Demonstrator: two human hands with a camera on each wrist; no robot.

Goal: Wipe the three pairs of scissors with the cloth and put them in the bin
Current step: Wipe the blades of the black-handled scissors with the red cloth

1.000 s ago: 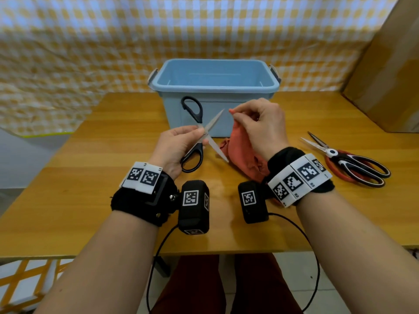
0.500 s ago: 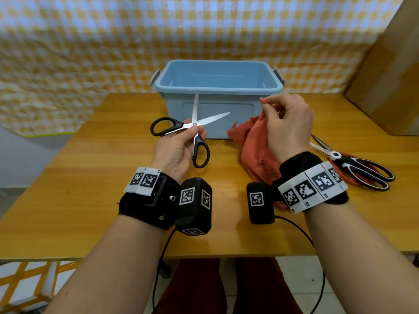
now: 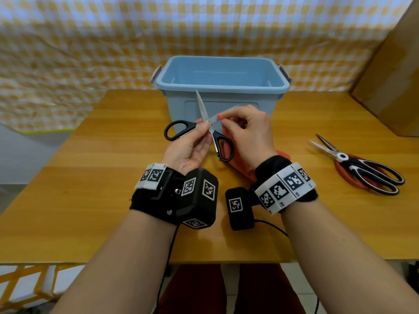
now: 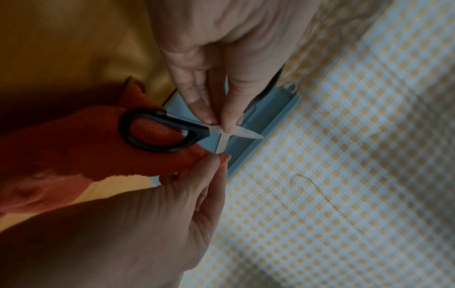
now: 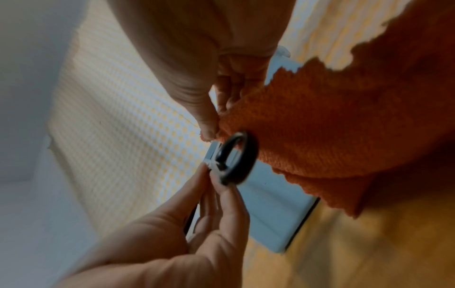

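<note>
One opened pair of black-handled scissors (image 3: 199,134) is pinched at the pivot by the left hand (image 3: 188,148) before the bin (image 3: 222,87), and the blade should be stroked tipward through the cloth (image 4: 74,154) pinched by the right hand (image 3: 247,134).

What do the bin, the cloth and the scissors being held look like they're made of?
Bin: pale blue, smooth moulded walls with a faint sheen, likely plastic.
Cloth: orange, nubby looped texture with a scalloped edge, probably microfibre.
Black-handled scissors: bright reflective blades, likely steel; matte black loops, apparently plastic.
</note>
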